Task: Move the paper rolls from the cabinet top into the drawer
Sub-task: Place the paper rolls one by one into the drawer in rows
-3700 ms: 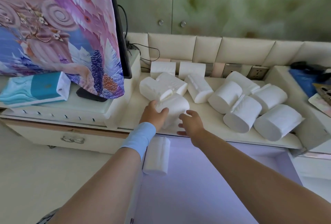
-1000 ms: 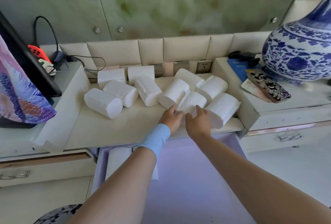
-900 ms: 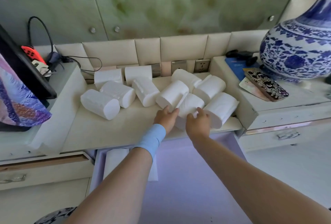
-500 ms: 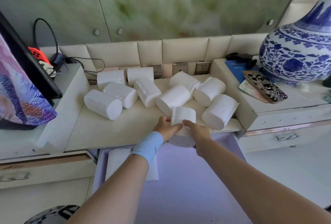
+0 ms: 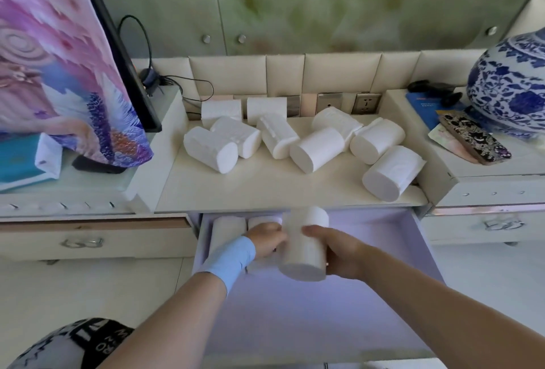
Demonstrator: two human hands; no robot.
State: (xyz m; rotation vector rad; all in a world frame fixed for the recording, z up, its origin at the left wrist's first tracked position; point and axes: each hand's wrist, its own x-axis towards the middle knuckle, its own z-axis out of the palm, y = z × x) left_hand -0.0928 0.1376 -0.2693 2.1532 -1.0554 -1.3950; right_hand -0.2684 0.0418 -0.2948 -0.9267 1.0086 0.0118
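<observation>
Fingers (image 5: 278, 237) of the L hand (image 5: 267, 240) are curling against the left side of a white paper roll (image 5: 305, 247), and the R hand (image 5: 345, 253) is gripping its right side w/ the thumb (image 5: 312, 230) lying across the front, so both hands are grasping this one roll betw. them. The roll is tilting, far end up, over the open drawer (image 5: 324, 309), just below the front edge of the cabinet top (image 5: 236, 188); can't tell if it is touching the drawer floor. Two more rolls (image 5: 228, 228) are lying side by side in the drawer's back-left corner, beside the L hand and partly hidden by it. A pale blue wristband (image 5: 227, 259) is sitting on the L wrist. On the cabinet top nine rolls (image 5: 317, 150) are sitting: two standing at the back by the wall, seven lying on their sides, several touching. Wall sockets (image 5: 365, 103) are showing behind them. On the raised unit to the R, a blue-and-white vase (image 5: 507, 94), a phone in a patterned case (image 5: 474, 138) and a blue booklet (image 5: 421, 104) are resting. To the L, a screen draped w/ purple floral cloth (image 5: 59, 73) is standing above a teal tissue pack (image 5: 20, 159).
</observation>
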